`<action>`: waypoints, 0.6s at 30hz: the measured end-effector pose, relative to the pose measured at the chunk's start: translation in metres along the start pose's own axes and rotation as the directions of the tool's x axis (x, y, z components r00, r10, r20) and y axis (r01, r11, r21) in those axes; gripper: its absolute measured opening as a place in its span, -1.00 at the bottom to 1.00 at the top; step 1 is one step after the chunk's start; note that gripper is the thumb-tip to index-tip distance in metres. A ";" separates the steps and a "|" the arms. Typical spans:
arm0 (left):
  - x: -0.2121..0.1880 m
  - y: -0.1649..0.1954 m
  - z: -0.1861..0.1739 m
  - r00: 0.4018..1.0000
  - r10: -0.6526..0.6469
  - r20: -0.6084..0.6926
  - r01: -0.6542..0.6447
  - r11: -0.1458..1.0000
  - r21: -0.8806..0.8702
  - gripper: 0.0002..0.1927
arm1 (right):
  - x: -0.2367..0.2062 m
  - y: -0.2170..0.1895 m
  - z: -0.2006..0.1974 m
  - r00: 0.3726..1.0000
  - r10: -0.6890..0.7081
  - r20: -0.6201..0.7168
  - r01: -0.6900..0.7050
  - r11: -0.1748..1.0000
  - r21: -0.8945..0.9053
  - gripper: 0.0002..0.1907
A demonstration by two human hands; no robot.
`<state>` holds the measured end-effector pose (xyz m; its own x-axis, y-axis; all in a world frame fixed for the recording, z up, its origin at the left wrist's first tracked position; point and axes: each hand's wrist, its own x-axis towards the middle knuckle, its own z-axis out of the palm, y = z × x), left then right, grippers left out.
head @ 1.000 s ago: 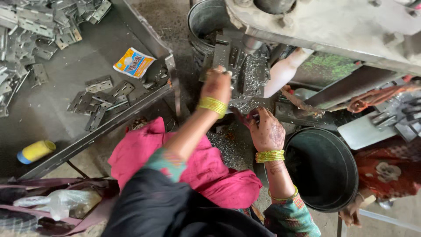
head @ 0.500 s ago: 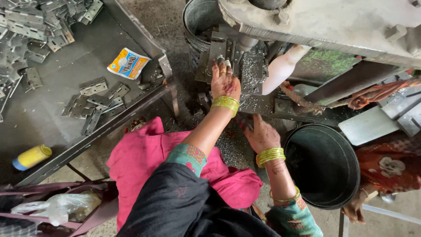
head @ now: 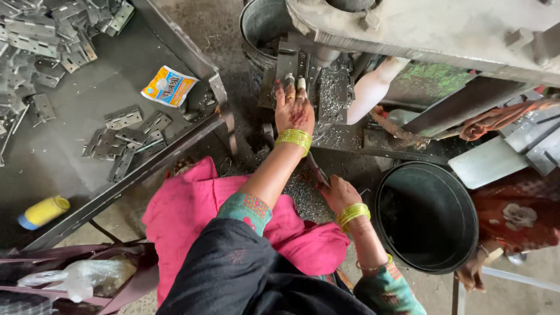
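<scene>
My left hand (head: 294, 111) reaches forward to the grey press machine (head: 420, 29). Its fingers lie flat and together on the metal die block (head: 291, 61), the fingertips touching it; whether a small piece lies under them is hidden. My right hand (head: 338, 195) rests low beside a heap of metal shavings (head: 300, 198). It is curled around the end of a thin metal rod (head: 317, 168) that slants up toward the machine. Both wrists wear yellow bangles. A pink cloth (head: 192, 204) covers my lap.
A grey tray table (head: 87, 175) at left holds several metal hinge plates (head: 125, 131), a yellow-and-blue packet (head: 169, 86) and a yellow bottle (head: 44, 211). A black bucket (head: 429, 219) stands at right, a metal pail (head: 262, 23) behind the die. Another person's hand (head: 469, 274) shows at lower right.
My left hand has moved forward and stretched its fingers onto the die block. My right hand has drawn back toward me and curled shut.
</scene>
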<state>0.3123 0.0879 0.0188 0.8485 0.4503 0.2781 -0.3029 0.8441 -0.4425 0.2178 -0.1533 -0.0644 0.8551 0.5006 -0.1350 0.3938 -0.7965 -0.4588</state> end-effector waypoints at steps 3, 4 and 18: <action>-0.013 -0.006 0.025 0.993 -0.104 -0.064 -0.096 -0.346 -0.933 -0.56 | -0.008 -0.002 0.004 1.000 0.029 -0.006 -0.028 0.998 0.058 -0.59; -0.020 -0.008 0.035 0.992 -0.071 -0.109 -0.127 -0.716 -0.686 -0.56 | -0.015 -0.004 0.012 0.998 0.050 -0.024 -0.047 0.994 0.095 -0.61; -0.029 -0.025 0.071 0.978 -0.053 -0.202 -0.150 -0.851 -0.504 -0.51 | -0.015 -0.011 -0.006 0.997 -0.038 -0.061 0.041 0.998 0.045 -0.54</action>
<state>0.2642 0.0741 0.0826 0.9335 0.3367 0.1235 0.3489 -0.9324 -0.0949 0.2029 -0.1538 -0.0523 0.8586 0.5088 -0.0637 0.4128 -0.7596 -0.5025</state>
